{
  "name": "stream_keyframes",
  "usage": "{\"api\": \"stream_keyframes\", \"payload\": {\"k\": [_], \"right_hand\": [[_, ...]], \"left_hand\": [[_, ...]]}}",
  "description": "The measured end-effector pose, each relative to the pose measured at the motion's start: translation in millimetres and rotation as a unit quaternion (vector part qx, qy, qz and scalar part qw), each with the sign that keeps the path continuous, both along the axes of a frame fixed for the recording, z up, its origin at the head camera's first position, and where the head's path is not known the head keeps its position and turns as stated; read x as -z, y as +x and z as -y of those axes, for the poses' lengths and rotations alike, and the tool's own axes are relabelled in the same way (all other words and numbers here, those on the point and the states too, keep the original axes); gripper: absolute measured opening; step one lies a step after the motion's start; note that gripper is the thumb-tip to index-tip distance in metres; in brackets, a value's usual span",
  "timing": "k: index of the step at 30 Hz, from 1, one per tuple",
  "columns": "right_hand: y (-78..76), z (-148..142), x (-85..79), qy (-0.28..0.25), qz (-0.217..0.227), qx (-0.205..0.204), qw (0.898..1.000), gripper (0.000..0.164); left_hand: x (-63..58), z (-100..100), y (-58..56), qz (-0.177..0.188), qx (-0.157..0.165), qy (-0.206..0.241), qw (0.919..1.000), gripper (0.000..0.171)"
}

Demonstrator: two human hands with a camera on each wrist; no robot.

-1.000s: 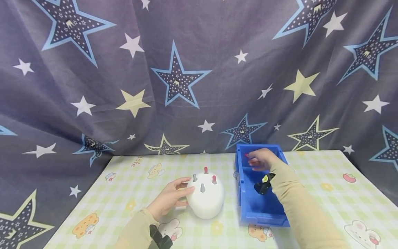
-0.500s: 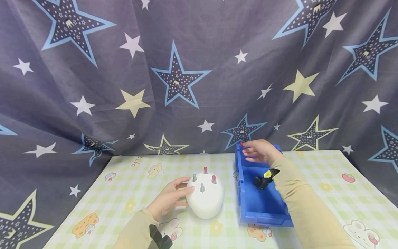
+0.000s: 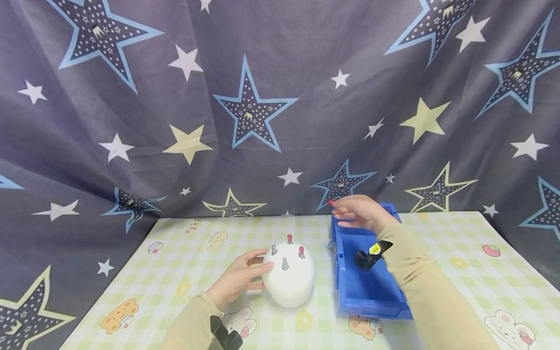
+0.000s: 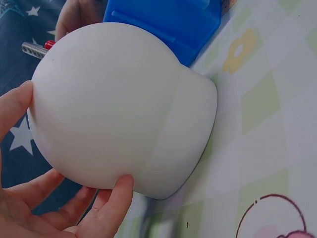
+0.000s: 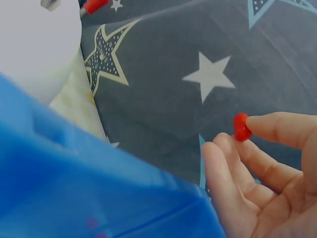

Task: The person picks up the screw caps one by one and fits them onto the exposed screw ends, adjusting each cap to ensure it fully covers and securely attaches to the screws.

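Observation:
A white rounded body stands on the table, and metal studs rise from its top. Two studs, one of them a grey stud, are bare; two others wear red caps, such as the red-tipped stud. My left hand holds the body's left side, thumb near the top and fingers lower, as the left wrist view shows. Between thumb and fingertip my right hand pinches a small red cap. That hand is above the blue bin's back left corner, with its other fingers loosely bent.
A blue bin with a divider stands to the right of the white body. In the right wrist view, blurred red spots show at its wall. A checked cloth covers the table, and a starry curtain hangs behind.
My right hand has risen out of the bin's rear compartment and moved left with the red cap. The left hand and the white body have stayed in place.

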State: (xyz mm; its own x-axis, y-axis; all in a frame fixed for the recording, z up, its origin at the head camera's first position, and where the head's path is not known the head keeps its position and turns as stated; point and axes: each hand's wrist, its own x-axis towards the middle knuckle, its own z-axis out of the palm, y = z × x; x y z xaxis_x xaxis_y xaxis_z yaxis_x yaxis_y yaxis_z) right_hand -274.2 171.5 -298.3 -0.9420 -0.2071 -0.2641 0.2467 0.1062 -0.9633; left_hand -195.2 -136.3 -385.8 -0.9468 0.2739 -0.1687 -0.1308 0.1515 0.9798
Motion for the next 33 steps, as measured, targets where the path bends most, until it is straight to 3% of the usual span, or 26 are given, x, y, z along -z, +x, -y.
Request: {"api": "stream_keyframes", "payload": {"k": [6,21,33], "right_hand": [[6.2,6.3,-2.7,0.012,-0.032,-0.028,0.999,0.043],[22.9,32.1,-4.2,0.012,-0.074,-0.091,0.993,0.012],[33.0,47.5,-1.3,0.005,-0.072,-0.113,0.991,0.006]], "left_hand": [[1.8,-0.4,-1.3,-0.002,0.001,0.004,1.0000,0.068],[2.2,-0.2,-2.3,0.002,-0.002,0.003,1.0000,0.066],[2.1,-1.4,-1.7,0.000,-0.015,-0.010,0.9998,0.065]]}}
